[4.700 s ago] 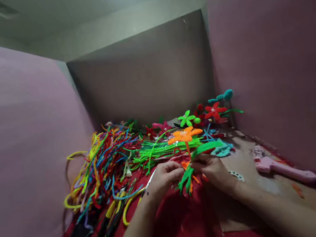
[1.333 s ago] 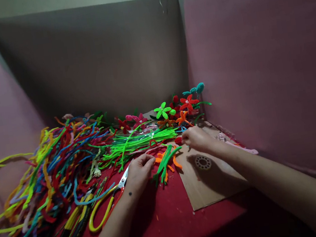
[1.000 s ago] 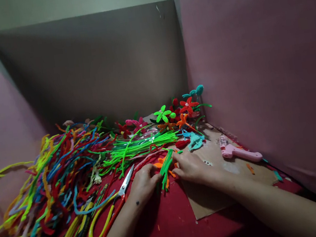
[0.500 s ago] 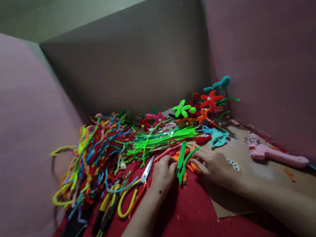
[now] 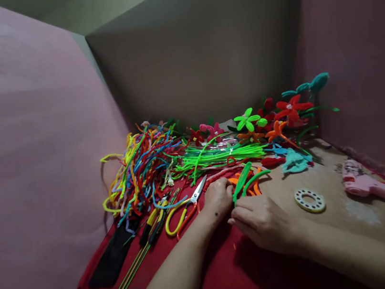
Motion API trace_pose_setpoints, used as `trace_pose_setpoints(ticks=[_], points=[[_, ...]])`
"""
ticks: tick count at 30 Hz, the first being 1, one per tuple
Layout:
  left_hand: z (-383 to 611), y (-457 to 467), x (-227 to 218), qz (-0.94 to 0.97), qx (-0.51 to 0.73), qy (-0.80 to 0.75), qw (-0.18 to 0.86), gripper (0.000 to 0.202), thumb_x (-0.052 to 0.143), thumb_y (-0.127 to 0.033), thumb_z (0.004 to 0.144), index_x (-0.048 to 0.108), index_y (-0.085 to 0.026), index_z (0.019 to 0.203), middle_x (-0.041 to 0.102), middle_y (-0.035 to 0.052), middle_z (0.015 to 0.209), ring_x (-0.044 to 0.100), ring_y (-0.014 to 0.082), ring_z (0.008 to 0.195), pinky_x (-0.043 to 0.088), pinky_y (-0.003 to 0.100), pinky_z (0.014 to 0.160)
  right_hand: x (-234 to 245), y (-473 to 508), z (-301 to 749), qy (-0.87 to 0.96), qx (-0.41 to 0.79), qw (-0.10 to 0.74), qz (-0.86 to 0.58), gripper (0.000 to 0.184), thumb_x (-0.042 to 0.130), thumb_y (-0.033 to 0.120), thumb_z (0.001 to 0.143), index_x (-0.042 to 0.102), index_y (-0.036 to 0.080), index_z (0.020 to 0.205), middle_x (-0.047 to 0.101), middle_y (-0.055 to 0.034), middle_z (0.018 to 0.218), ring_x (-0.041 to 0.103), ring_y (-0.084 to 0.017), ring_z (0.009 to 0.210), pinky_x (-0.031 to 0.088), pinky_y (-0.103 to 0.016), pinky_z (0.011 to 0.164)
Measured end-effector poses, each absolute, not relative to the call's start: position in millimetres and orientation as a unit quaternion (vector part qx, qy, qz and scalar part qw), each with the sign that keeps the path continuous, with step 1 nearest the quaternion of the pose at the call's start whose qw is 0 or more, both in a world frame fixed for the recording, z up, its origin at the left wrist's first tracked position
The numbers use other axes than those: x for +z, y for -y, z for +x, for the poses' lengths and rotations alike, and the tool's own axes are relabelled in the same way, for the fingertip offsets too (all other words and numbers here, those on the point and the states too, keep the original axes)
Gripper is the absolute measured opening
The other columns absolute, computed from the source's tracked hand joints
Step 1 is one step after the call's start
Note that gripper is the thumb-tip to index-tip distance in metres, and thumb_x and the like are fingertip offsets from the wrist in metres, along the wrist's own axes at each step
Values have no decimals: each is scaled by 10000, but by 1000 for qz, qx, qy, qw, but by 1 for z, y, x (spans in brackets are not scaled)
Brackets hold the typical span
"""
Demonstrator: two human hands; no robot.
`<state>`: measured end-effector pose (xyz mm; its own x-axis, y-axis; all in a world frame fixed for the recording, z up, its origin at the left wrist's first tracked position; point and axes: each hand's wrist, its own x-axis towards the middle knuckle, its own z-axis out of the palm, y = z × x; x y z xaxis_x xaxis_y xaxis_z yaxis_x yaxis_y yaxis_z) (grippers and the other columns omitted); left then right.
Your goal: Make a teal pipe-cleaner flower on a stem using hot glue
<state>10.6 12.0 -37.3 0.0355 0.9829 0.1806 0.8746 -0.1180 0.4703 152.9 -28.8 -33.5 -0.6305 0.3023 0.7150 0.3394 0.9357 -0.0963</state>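
Note:
My left hand (image 5: 218,197) is closed, its thumb and fingers at the left side of a green pipe cleaner (image 5: 243,179) bent into a narrow leaf-like loop with a second curved strand beside it. At the lower end of that piece, my right hand (image 5: 257,219) pinches with thumb and forefinger; the exact contact is partly hidden by the fingers. Orange pipe cleaner pieces (image 5: 257,187) lie just behind the green one. Scissors (image 5: 189,208) with yellow and orange handles rest open-bladed to the left of my left wrist.
A tangled heap of coloured pipe cleaners (image 5: 145,166) lies at left, beside a green bundle (image 5: 223,154). Fuzzy flowers (image 5: 292,109) stand at the back right. On the cardboard (image 5: 338,224) are a holed ring (image 5: 311,209) and a pink glue gun (image 5: 375,184). Pliers (image 5: 157,221) lie left.
The view has swung left, so things sit further right. My right hand has come down and closer to my left, at the green piece's lower end. The holed ring is now uncovered.

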Motion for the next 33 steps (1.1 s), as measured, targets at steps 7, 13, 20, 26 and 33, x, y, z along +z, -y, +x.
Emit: trace_pose_setpoints(ticks=[7,13,20,26,33], points=[[10,-11,-36,723,286,-624,80,137,518,-176,781,650,-178,815,685,63,846,613,190,811,456,301,759,-55,31,161,911,6,378,-164,364,466,245,884,495,158,532,490,-4,497,416,-101,459,268,-254,489],[0,30,2,736,343,-581,60,101,515,-194,826,613,-185,851,656,27,866,588,131,815,438,230,763,-58,31,167,913,65,355,-187,331,467,231,883,480,157,561,475,5,518,409,-85,463,255,-245,488],[-99,137,4,619,320,-716,-41,136,498,-283,834,606,-202,819,621,9,823,580,143,783,422,244,725,-61,29,167,915,102,343,-186,351,457,234,888,450,163,544,431,20,509,384,-78,458,262,-237,485],[-149,185,-25,511,79,-855,-41,210,410,-338,853,589,-229,846,598,12,907,586,162,786,421,260,653,-60,31,164,915,116,347,-173,356,444,231,893,447,168,543,427,23,504,385,-76,446,266,-231,472],[-134,182,-23,541,-121,-826,-103,288,289,-228,884,567,-176,826,579,88,924,570,213,886,418,280,614,-62,29,164,915,111,346,-179,355,450,231,891,427,179,541,425,24,507,380,-82,447,264,-237,473]])
